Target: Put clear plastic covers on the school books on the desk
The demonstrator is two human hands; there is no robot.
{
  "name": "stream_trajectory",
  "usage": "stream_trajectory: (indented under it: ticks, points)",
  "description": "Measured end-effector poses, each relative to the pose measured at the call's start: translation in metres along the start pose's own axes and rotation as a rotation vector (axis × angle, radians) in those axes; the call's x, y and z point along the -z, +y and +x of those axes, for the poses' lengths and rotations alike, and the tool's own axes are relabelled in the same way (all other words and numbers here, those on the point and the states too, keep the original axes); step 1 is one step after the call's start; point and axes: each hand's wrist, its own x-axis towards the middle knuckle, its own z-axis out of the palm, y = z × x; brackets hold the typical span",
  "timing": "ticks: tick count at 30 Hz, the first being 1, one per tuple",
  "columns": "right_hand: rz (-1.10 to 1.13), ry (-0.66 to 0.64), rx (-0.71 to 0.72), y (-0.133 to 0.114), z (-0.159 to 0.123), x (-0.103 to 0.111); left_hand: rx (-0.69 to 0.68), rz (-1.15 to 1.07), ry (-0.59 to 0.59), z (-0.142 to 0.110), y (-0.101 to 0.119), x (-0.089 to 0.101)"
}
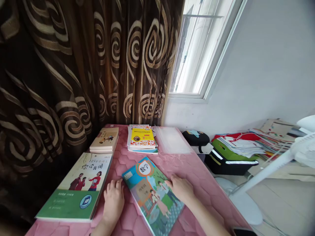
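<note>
A maths textbook point(154, 196) with a blue, green and purple illustrated cover lies at a slant on the pink quilted cover. My right hand point(182, 188) is at its right edge, one digit over the front and the others bent around the edge, partly hidden. To the left of the textbook, my left hand point(114, 198) rests on the quilted surface with fingers extended and slightly bent, holding nothing. Its fingertips are near the textbook's upper left corner. Left of that hand lies a large green and white book point(76, 186) showing three printed figures.
Small tan books point(104, 139) are stacked at the back left. Behind the textbook stands a pile topped by a yellow book point(142, 136); clear plastic sleeves point(173, 140) lie beside it. A white fan point(265, 172) and a black-green bag point(228, 159) stand right of the pink quilted cover point(206, 196).
</note>
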Motion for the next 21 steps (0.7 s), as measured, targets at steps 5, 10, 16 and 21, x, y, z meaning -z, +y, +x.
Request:
stream_trajectory:
  ticks: [5,10,16,21]
  points:
    - [0.181,0.021,-0.183,-0.011,-0.045,-0.029,-0.116,-0.156,-0.103,0.006,0.033,-0.008]
    - [0.374,0.094,-0.156,-0.027,-0.046,-0.038,-0.064,-0.233,-0.142,0.043,0.059,-0.018]
    - [0.392,0.105,-0.120,-0.035,-0.038,-0.036,-0.058,-0.129,-0.121,0.049,0.082,-0.022]
    - [0.361,0.154,-0.116,-0.035,-0.039,-0.044,-0.286,-0.118,-0.141,0.020,0.109,-0.041]
